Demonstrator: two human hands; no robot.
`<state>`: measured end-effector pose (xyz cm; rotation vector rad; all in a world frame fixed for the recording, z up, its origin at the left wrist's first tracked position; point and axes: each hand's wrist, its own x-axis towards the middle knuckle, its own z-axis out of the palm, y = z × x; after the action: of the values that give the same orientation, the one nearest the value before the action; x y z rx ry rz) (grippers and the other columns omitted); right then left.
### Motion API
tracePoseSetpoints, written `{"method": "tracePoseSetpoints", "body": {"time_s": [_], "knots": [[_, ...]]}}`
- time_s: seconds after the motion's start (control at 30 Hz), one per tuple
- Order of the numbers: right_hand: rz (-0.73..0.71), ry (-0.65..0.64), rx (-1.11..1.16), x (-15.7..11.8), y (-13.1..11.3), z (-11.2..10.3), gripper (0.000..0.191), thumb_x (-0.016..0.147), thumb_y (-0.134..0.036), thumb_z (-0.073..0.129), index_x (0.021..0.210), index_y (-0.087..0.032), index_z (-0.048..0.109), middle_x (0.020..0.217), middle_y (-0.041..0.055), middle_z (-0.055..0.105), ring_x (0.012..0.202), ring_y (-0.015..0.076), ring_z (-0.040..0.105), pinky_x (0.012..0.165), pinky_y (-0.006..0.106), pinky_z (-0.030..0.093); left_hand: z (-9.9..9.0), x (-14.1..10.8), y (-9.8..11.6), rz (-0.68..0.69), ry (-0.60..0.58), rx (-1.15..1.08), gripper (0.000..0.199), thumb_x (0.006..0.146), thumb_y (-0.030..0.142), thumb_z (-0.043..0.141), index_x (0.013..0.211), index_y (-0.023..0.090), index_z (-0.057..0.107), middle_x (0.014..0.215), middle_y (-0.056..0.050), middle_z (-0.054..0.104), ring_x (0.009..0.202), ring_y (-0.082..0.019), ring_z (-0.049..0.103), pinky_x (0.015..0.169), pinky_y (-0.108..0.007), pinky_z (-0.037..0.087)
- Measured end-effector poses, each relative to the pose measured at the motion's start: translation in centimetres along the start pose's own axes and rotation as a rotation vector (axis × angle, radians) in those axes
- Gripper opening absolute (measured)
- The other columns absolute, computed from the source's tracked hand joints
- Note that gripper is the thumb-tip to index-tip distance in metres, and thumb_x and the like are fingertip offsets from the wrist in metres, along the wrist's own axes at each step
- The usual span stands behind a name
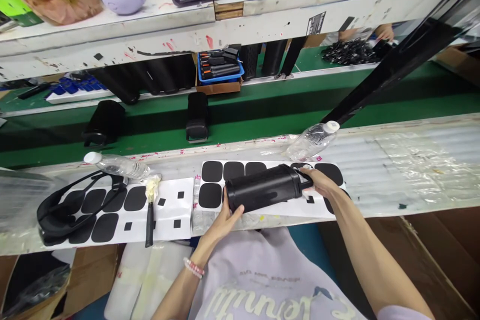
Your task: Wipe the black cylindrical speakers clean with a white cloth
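Observation:
Lying on its side between my hands is a black cylindrical case with a carrying loop [262, 189], which looks like a portable speaker body. My left hand [225, 219] is wrapped around its left end, with the thumb along the lower front edge. At the other end, my right hand [319, 181] grips the case by the loop; some fingers are hidden. Beneath the case is a white sheet with black rounded-square stickers [210, 195]. A second sticker sheet [170, 217] lies to the left, with a brush with a black handle [149, 222] across it.
A black headset-like frame [52, 210] and a plastic bottle [120, 165] are at left. Another bottle [311, 141] leans beyond the case. Two black cases [197, 117] stand on the green conveyor [240, 110]. A shelf [157, 17] crosses above. Another person's hand [385, 32] shows at far right.

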<state>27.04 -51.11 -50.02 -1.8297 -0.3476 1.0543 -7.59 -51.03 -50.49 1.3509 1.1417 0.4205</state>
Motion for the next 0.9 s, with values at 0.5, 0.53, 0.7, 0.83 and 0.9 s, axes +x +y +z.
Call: {"method": "tracePoseSetpoints", "body": {"time_s": [0.5, 0.53, 0.7, 0.83, 0.9], "knots": [[-0.023, 0.293, 0.692, -8.9, -3.7, 1.7, 0.024, 0.070, -0.041, 0.066, 0.085, -0.022, 0.063, 0.073, -0.0061, 0.064, 0.065, 0.0132, 0.060, 0.057, 0.023, 0.052, -0.9, -3.9, 9.4, 0.351, 0.179, -0.463, 0.067, 0.093, 0.063, 0.018, 0.152, 0.032, 0.018, 0.159, 0.005, 0.026, 0.147, -0.023, 0.019, 0.122, -0.043, 0.016], [-0.032, 0.276, 0.700, -9.1, -4.0, 1.5, 0.023, 0.071, -0.041, 0.066, 0.085, -0.022, 0.063, 0.072, -0.0059, 0.063, 0.065, 0.0138, 0.060, 0.058, 0.024, 0.053, -0.8, -4.0, 9.6, 0.357, 0.186, -0.447, 0.067, 0.093, 0.063, 0.016, 0.153, 0.032, 0.015, 0.159, 0.005, 0.024, 0.147, -0.023, 0.020, 0.122, -0.043, 0.019], [-0.164, 0.242, 0.718, -10.3, -6.4, 0.0, 0.017, 0.072, -0.037, 0.065, 0.079, -0.022, 0.062, 0.069, -0.0048, 0.061, 0.063, 0.0137, 0.058, 0.061, 0.024, 0.052, -0.3, -4.1, 10.0, 0.305, 0.223, -0.511, 0.067, 0.093, 0.062, 0.016, 0.153, 0.032, 0.008, 0.160, 0.002, 0.023, 0.144, -0.025, 0.030, 0.115, -0.044, 0.034], [-0.218, 0.146, 0.677, -10.1, -7.4, -0.4, 0.018, 0.070, -0.036, 0.068, 0.077, -0.021, 0.062, 0.070, -0.0054, 0.060, 0.059, 0.0111, 0.055, 0.060, 0.023, 0.050, -0.7, -3.3, 10.0, 0.281, 0.159, -0.567, 0.076, 0.088, 0.059, 0.046, 0.152, 0.028, 0.020, 0.153, -0.003, 0.039, 0.140, -0.028, 0.036, 0.114, -0.045, 0.035], [-0.250, 0.194, 0.563, -9.1, -6.3, 0.0, 0.025, 0.071, -0.043, 0.064, 0.080, -0.021, 0.062, 0.071, -0.0049, 0.060, 0.060, 0.0121, 0.056, 0.061, 0.024, 0.050, -0.9, -2.4, 9.3, 0.263, 0.145, -0.594, 0.079, 0.083, 0.056, 0.057, 0.150, 0.028, 0.027, 0.150, -0.003, 0.044, 0.140, -0.028, 0.037, 0.114, -0.043, 0.036]]}}
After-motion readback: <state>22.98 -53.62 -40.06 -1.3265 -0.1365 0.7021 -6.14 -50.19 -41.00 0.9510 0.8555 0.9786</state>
